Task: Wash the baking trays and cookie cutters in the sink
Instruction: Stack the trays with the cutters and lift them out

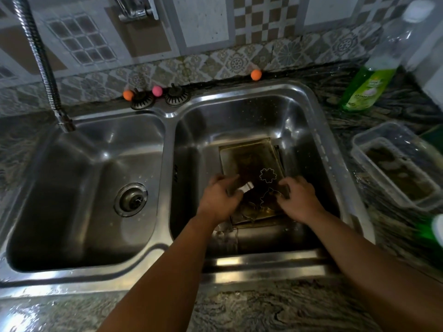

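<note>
A dark, stained baking tray [249, 159] lies flat in the right basin of the steel double sink [318, 140]. A flower-shaped metal cookie cutter [268, 175] rests on the tray. More cutters [266, 200] lie on its near part between my hands. My left hand [221, 196] is over the tray's near left corner, fingers curled round a shiny metal cutter [247, 187]. My right hand [298, 197] is at the tray's near right side, fingers curled onto a cutter there; the grip is partly hidden.
The left basin holds only a drain [130, 199]. A flexible tap hose [40, 61] hangs at the back left. Green dish soap bottle [366, 85] and a clear plastic tub [395, 166] stand on the right counter. Small coloured balls [157, 91] sit on the back ledge.
</note>
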